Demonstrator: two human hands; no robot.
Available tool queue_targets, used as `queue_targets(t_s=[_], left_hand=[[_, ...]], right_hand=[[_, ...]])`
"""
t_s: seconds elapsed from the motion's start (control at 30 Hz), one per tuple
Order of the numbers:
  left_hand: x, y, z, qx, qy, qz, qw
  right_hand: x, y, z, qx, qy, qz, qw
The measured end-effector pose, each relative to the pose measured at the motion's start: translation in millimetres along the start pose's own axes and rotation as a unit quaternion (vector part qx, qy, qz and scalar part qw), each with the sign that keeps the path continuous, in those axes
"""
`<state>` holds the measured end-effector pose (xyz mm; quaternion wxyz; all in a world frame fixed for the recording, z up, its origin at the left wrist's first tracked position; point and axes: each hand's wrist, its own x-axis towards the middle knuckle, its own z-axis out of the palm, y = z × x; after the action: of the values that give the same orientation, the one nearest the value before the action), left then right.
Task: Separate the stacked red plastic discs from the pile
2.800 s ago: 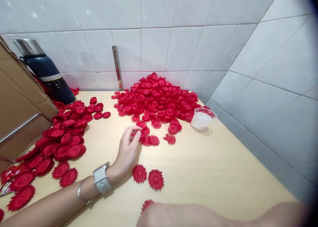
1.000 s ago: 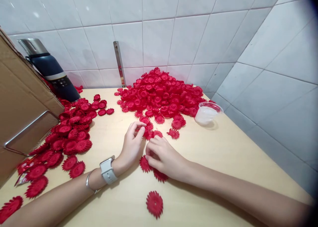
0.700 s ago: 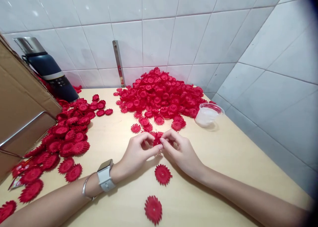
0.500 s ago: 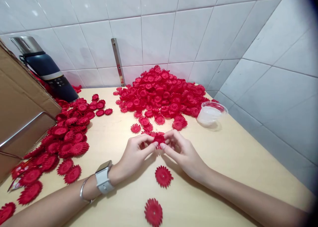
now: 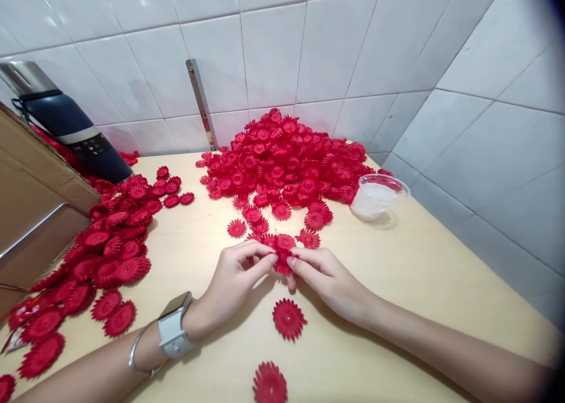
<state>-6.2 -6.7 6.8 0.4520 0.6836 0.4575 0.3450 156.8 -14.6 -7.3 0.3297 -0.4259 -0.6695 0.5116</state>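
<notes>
Between my two hands is a small red fabric flower piece (image 5: 283, 263) with a fringed, toothed edge. My left hand (image 5: 245, 270) pinches its left side between thumb and fingers, and my right hand (image 5: 324, 276) pinches the right side. A fingertip shows just below the piece. Fingers cover part of it, so I cannot tell whether it is one layer or more. Nearer to me, a flat red flower disc (image 5: 288, 319) with a small centre hole lies on the table, and another red disc (image 5: 270, 384) lies at the bottom edge. Several loose pieces lie just beyond my fingertips.
A large heap of red flower pieces (image 5: 282, 162) stands against the tiled wall. Right of it is a clear plastic cup (image 5: 378, 198) with white contents. At left are more red pieces (image 5: 119, 238), a cardboard box (image 5: 39, 185) and a dark blue flask (image 5: 66, 120).
My right fingers have straightened and lowered along the flower piece, and a fingertip now shows beneath it. The view has shifted slightly. Both hands keep their pinch.
</notes>
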Motion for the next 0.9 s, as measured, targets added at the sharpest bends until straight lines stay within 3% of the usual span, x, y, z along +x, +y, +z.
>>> queue_targets(t_s=[0.23,0.37,0.57,0.73,0.9], left_hand=[[-1.7,-4.5,-1.0,0.034,0.075,0.007,0.997],[-1.5,-3.4,-1.0,0.066,0.048,0.019,0.996],[0.5,-6.4,-1.4,0.017,0.018,-0.012,1.000],[-0.7,-4.5,-1.4,0.030,0.051,0.015,0.998],[-0.7,0.1,-1.2,0.012,-0.026,0.024,0.999]], right_hand=[[-0.8,0.6,-2.0,0.016,0.018,0.020,1.000],[0.4,0.1,-3.1,0.039,0.028,0.030,0.998],[1.1,-3.0,-4.2,0.066,0.029,0.025,0.997],[0.1,-2.0,-4.3,0.055,0.040,0.028,0.997],[-0.2,-0.1,-4.7,0.054,0.021,0.023,0.998]])
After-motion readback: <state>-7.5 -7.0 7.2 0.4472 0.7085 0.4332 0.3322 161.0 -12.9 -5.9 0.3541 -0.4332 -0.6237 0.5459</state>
